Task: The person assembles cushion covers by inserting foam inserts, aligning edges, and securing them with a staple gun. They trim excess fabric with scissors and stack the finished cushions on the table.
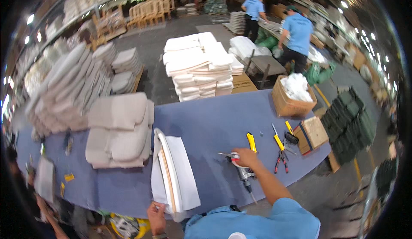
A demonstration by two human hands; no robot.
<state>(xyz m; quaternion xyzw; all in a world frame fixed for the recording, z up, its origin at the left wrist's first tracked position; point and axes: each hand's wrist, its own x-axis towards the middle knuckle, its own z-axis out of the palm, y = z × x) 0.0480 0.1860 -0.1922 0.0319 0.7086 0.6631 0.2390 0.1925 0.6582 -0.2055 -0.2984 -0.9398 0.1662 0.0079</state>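
A curved white padded panel (162, 142) with a thin wood-coloured strip along its side stands tilted on the blue-grey table (219, 110). A white sheet (184, 170) spreads beneath it on both sides. At the sheet's lower left corner my left hand (157, 214) has its fingers curled on the edge. Farther right, my right hand (245, 157) is closed on a tool with a thin metal tip (224, 154) and a red part. A grey tool body (244, 173) with a narrow tail shows below that hand; I cannot tell whether it is the same tool.
Grey cushions (118, 131) are stacked left on the table. Right lie a yellow cutter (251, 142), a yellow-handled screwdriver (279, 142), red-black pliers (281, 161) and a small carton (312, 133). A carton of white stuffing (294, 97) stands behind. Two people (296, 33) work beyond; another person's arm (49, 215) is at lower left.
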